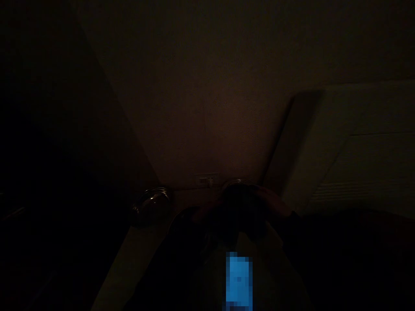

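The picture is very dark, and little of the hands shows. A round thing with a shiny, metal-looking rim [239, 181] is between my hands; its kind is too dark to tell. My right hand [274, 201] lies along its right side, closed against it as far as the dim light shows. On the left side my left hand [209, 210] reaches up to the same thing, its fingers mostly lost in shadow. Left of my left hand sits a shiny rounded metal object [151, 205], apart from both hands.
A plain wall [207, 108] rises ahead, with what looks like a socket plate [206, 179] low on it. At right stands a pale panelled piece [366, 151]. A blurred blue lit rectangle [239, 280] shows below my hands. A pale strip of surface [126, 259] runs at lower left.
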{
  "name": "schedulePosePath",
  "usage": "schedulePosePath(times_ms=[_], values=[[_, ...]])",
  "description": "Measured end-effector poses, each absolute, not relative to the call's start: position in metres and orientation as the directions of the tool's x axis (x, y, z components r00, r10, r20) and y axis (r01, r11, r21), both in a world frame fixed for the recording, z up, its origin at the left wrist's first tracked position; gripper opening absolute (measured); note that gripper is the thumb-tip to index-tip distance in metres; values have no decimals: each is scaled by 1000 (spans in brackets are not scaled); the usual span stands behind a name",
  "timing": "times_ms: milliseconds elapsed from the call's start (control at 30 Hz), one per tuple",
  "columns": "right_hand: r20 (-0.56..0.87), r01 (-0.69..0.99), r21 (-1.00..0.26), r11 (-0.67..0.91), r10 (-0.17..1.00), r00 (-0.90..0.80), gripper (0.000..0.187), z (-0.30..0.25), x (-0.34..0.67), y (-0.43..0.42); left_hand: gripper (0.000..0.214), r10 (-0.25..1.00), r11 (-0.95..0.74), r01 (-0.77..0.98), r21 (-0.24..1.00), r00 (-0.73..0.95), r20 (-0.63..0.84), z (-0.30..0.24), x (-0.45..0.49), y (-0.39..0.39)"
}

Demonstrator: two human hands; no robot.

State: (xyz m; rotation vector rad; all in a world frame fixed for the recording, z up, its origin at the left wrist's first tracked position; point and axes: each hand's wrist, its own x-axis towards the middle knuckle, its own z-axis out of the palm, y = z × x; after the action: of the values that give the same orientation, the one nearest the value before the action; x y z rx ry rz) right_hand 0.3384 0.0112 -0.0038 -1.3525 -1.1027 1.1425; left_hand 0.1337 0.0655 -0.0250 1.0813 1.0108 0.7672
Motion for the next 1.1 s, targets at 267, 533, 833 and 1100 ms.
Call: schedulePosePath(times_ms=[267, 533, 833, 1100], values=[[-33, 405, -910, -94, 987, 156, 51, -1, 350, 20, 56, 748, 417, -100, 904, 602, -278, -18, 125, 49], [164, 372, -909, 187, 982, -93, 69, -8, 334, -12, 63, 779, 372, -128, 920, 581, -234, -19, 143, 47], [99, 314, -941, 123, 991, -92, 29, -15, 327, -7, 55, 889, -83, 139, 987, 457, 10, -6, 129, 43], [197, 467, -872, 148, 979, 58, 33, -31, 317, 2, 28, 933, -100, 324, 941, 358, -24, -14, 104, 39]])
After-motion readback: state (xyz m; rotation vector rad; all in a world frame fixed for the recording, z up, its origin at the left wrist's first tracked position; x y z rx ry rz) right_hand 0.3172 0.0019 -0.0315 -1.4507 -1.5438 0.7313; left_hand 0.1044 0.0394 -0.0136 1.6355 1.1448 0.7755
